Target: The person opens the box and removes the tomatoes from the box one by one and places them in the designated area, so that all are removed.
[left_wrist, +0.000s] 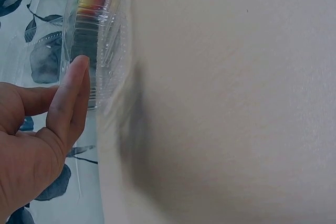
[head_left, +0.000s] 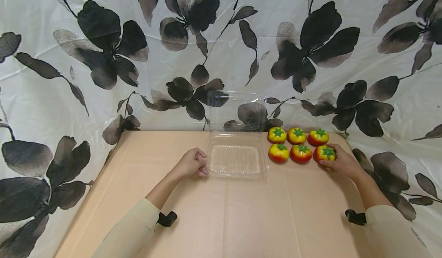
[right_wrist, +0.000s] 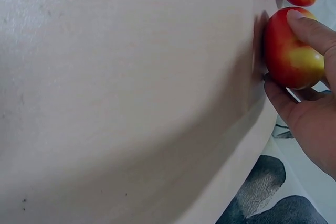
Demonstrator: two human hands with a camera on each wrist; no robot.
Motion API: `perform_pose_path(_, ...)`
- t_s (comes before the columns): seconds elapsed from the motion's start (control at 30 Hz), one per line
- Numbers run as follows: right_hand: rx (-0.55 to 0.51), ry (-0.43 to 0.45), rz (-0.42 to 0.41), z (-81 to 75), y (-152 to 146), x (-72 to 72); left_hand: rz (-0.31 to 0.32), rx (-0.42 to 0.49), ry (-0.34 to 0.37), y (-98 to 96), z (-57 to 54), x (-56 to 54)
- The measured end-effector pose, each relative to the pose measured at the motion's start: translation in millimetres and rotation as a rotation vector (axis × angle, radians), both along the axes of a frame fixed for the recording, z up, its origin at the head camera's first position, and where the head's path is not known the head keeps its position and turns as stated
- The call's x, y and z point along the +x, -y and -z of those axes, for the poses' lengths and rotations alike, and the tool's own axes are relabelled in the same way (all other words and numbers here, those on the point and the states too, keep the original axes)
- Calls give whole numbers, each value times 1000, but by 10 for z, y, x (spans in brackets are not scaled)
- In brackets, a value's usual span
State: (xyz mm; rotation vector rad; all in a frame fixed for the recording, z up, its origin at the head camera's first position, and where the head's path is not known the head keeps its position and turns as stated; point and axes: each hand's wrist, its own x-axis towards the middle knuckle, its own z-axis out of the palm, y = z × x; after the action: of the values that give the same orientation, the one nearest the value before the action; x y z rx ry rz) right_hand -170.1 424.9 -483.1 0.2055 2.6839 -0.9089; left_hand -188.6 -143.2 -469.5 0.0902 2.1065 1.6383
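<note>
A clear plastic clamshell container (head_left: pixel 236 175) lies on the table, its transparent lid (head_left: pixel 238 127) raised at the back against the cloth. At the container's left edge, my left hand (head_left: pixel 191 162) pinches the rim between thumb and fingers (left_wrist: pixel 65 103). Just right of the container, several red-and-yellow toy tomatoes (head_left: pixel 278 153) with green leafy tops stand in two rows. My right hand (head_left: pixel 343 161) grips the front-right tomato (head_left: pixel 324 153), thumb on its near side and fingers round the far side. That tomato (right_wrist: pixel 291 51) sits low at the table surface in the right wrist view.
A light tan table (head_left: pixel 255 215) spreads beneath everything. Behind it and along both sides hangs white cloth (head_left: pixel 241 58) with dark flower prints. Each wrist wears a black camera mount (head_left: pixel 167 219).
</note>
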Motion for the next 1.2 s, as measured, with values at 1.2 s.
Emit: perform_pose_path(1.2, -2, -50, -11, -35, -42, 13, -27, -7, -5, -14, 11, -4)
